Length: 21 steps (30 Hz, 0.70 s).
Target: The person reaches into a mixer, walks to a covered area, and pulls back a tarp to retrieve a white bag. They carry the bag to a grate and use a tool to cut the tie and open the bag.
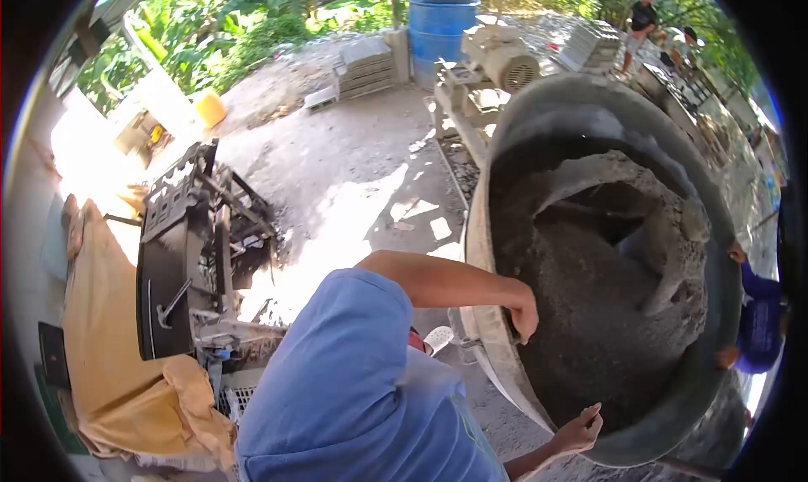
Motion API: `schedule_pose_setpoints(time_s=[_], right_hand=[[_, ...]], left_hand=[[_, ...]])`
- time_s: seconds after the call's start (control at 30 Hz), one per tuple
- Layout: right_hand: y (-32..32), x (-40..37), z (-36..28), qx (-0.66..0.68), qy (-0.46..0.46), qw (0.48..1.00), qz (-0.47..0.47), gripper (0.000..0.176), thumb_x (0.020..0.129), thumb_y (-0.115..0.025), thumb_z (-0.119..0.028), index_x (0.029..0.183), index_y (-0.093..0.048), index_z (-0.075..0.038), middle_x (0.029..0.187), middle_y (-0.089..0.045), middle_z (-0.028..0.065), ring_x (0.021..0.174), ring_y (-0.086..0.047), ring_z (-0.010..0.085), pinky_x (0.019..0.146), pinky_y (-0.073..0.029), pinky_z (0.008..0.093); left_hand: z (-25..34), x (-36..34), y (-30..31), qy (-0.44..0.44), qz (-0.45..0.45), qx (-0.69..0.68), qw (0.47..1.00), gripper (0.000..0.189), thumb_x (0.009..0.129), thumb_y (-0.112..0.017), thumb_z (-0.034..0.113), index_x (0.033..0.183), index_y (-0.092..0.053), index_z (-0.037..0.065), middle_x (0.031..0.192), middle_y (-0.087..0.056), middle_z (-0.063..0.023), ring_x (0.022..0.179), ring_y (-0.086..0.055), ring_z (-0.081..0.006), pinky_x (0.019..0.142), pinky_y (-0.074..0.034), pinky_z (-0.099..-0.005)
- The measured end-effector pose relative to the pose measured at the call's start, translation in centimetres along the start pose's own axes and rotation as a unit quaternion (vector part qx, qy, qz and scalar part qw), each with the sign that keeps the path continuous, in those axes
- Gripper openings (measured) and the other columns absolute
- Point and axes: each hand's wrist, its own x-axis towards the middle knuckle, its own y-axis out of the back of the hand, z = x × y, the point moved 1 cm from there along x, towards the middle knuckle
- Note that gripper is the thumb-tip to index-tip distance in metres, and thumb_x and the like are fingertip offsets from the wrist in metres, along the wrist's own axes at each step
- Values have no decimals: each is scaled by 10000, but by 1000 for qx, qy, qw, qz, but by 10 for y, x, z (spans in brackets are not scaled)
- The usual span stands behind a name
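Observation:
A big round mixing drum [715, 221] stands on the right, with grey, damp-looking mortar mix [589, 314] inside. A mix-coated curved paddle [673, 263] rises from the mix. My left hand [522, 309] is closed over the drum's near rim, fingers curled down on the inner side. Lower down, my right hand [581, 431] is by the bottom part of the rim, its fingers drawn together; what they hold, if anything, is too small to make out. A co-worker's hand [737, 253] touches the far rim.
A motor [505, 57] sits on a frame beyond the drum, near a blue barrel [442, 32]. Stacked blocks [364, 66] lie farther back. Black metal machinery [181, 263] and a tan cloth [118, 339] are at left. A co-worker in blue [760, 322] stands at right.

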Motion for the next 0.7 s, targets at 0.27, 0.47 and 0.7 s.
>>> schedule_pose_setpoints(time_s=[0.27, 0.47, 0.7], right_hand=[[6, 5, 2, -66, 47, 994, -75, 370, 828, -508, -393, 784, -642, -52, 728, -624, 88, 652, -585, 243, 555, -443, 360], [-8, 6, 5, -112, 89, 985, -96, 360, 821, -511, -385, 874, -637, -52, 801, -626, 102, 701, -588, 252, 611, -448, 344], [-69, -59, -198, 207, 247, 946, 5, 259, 764, -628, -264, 737, -636, -6, 726, -608, 127, 606, -579, 255, 547, -475, 356]], left_hand=[[30, -53, -38, -31, 629, -115, 768, 275, 850, -474, 293, 880, -508, 21, 691, -580, -134, 666, -555, -358, 614, -430, -420], [-93, -112, -162, 71, 779, -292, 549, 251, 792, -582, 224, 921, -473, 39, 750, -540, -147, 659, -542, -290, 594, -411, -375], [-246, -71, -646, 584, 340, -528, 515, 298, 631, -630, 175, 906, -639, 59, 1019, -579, -162, 969, -550, -302, 790, -453, -378]])
